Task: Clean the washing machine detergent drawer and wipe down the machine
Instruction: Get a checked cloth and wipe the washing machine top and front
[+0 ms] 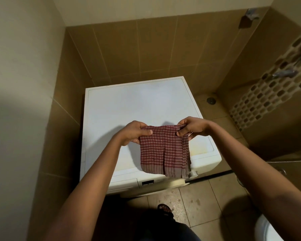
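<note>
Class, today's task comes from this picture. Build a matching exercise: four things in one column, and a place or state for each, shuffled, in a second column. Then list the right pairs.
1 cloth
2 washing machine
3 floor drain
4 sandal

A on the floor in front of the machine
B white, in the tiled corner
C gripped by the left hand and the right hand
D in the floor right of the machine

Pairs: 1-C, 2-B, 3-D, 4-A
</note>
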Tool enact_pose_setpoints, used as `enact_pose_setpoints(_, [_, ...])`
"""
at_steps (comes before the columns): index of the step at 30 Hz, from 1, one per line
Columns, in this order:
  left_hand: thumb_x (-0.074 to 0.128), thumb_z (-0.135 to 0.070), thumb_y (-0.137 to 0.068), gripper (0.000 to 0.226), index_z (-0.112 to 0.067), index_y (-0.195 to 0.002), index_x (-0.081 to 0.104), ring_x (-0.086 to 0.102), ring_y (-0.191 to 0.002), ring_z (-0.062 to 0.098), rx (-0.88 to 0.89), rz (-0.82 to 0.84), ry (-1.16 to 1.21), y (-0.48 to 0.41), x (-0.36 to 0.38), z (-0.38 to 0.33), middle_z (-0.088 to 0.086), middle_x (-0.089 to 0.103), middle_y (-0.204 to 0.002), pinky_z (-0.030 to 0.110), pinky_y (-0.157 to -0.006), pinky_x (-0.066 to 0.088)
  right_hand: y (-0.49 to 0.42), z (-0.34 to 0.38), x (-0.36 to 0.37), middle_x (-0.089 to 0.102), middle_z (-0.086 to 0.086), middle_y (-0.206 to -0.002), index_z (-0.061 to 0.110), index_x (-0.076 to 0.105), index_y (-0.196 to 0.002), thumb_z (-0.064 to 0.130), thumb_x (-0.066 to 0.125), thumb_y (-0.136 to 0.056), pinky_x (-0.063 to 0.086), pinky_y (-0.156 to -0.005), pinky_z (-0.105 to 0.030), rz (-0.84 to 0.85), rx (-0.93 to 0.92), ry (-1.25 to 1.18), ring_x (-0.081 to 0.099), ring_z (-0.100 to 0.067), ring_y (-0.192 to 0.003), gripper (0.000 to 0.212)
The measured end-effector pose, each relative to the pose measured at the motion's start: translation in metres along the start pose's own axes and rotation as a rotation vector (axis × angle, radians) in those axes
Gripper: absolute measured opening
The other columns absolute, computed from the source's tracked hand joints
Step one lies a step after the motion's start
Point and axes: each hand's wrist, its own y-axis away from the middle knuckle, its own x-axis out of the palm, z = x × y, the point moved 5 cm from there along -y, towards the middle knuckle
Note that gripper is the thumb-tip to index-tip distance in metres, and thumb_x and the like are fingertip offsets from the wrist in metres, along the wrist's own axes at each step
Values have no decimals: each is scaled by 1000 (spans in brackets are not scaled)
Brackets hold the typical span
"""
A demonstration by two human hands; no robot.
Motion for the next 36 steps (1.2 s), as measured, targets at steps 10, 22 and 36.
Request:
enact_pose_setpoints(10, [53, -34, -98, 36, -2, -105, 65, 69, -91, 30, -108, -275, 278, -31, 53, 20, 24, 67, -111, 32, -68, 60, -43, -10, 40, 67, -26, -98, -9, 63, -96, 25, 61, -92, 59, -78, -42, -376, 120, -264, 69, -35, -85, 34])
enact_pose_setpoints(22, [77, -23, -82, 49, -18, -123, 51, 55, -117, 16, 252, -371, 114, -26, 23, 0, 0, 59, -122, 28, -97, 43, -17, 22, 16, 63, -1, -69, 6, 63, -92, -8, 52, -86, 46, -52, -20, -156, -138, -245, 57, -10, -59, 18])
enact_pose_setpoints(36, [65, -18, -92, 17, -18, -109, 65, 66, -104, 16, 263, 33, 68, -19, 50, -2, -1, 71, -108, 26, -82, 56, -18, -12, -1, 58, -17, -114, 6, 44, -130, 2, 56, -92, 54, -81, -33, -356, -99, -798, 62, -24, -97, 40])
